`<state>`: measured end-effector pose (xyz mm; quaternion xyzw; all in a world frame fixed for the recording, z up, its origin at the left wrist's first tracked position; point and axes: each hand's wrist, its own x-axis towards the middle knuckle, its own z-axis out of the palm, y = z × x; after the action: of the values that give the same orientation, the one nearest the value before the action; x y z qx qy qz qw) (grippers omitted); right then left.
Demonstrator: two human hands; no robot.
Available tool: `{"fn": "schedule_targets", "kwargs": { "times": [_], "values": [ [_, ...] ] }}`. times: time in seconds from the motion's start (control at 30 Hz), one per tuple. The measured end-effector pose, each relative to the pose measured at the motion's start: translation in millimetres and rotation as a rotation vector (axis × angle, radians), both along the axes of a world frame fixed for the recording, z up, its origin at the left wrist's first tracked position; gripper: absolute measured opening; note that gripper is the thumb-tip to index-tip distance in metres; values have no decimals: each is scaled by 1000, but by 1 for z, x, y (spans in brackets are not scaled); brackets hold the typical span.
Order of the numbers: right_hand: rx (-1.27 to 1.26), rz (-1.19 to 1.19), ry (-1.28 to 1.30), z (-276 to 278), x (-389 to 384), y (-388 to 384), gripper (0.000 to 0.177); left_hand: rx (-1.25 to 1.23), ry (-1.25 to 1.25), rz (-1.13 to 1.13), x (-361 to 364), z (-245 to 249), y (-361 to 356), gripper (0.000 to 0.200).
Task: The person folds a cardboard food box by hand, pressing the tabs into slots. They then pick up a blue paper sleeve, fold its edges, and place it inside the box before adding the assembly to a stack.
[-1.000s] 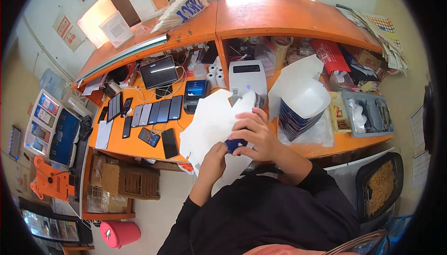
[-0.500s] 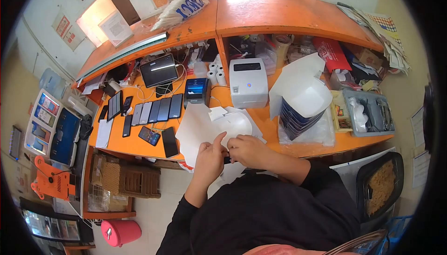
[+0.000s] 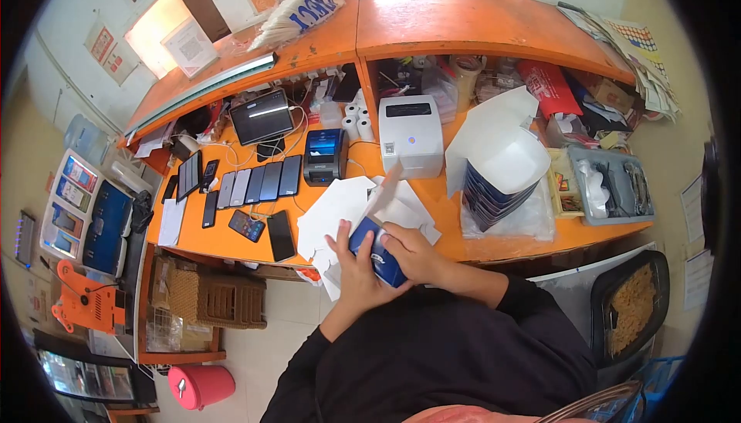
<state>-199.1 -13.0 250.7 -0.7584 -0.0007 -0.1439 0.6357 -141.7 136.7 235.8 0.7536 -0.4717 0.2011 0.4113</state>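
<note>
Both hands hold a cardboard box (image 3: 390,269), dark blue outside with a pale flap standing up at its far end. My left hand (image 3: 353,270) grips the box's left side, fingers spread along it and the palm underneath. My right hand (image 3: 417,255) closes on its right side, with the thumb along the blue face. White-sided cut card sheets (image 3: 332,211) lie beneath and beyond the hands at the counter's front edge. A nested stack of similar cardboard pieces (image 3: 502,160), white inside and dark blue outside, stands to the right.
Several phones (image 3: 266,182) lie on the orange counter (image 3: 316,249) at left, near a tablet (image 3: 262,116) and a dark receipt printer (image 3: 325,154). A white label printer (image 3: 411,133) stands behind the hands. A grey-blue tray (image 3: 614,187) is at right, a pink bin (image 3: 202,386) on the floor.
The white card between my hands is now turned and partly folded, showing its blue outside and a raised flap. My left hand has opened around its side; my right hand has shifted slightly.
</note>
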Motion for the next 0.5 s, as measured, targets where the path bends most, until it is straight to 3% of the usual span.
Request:
{"fn": "schedule_targets", "kwargs": {
  "times": [0.1,0.23,0.33,0.43,0.5],
  "values": [
    [77,-89,4,3,3,2,31,-71,52,5,-1,-3,-5,104],
    [-20,-61,138,9,1,-4,35,15,-110,9,1,1,-9,103],
    [294,26,212,9,0,-8,36,24,-156,23,-2,4,-12,101],
    [437,83,132,-6,6,-12,34,-22,-228,37,-3,4,-14,100],
    [239,109,132,0,-2,-13,32,-72,-210,5,-1,-4,-16,101]
  ]
}}
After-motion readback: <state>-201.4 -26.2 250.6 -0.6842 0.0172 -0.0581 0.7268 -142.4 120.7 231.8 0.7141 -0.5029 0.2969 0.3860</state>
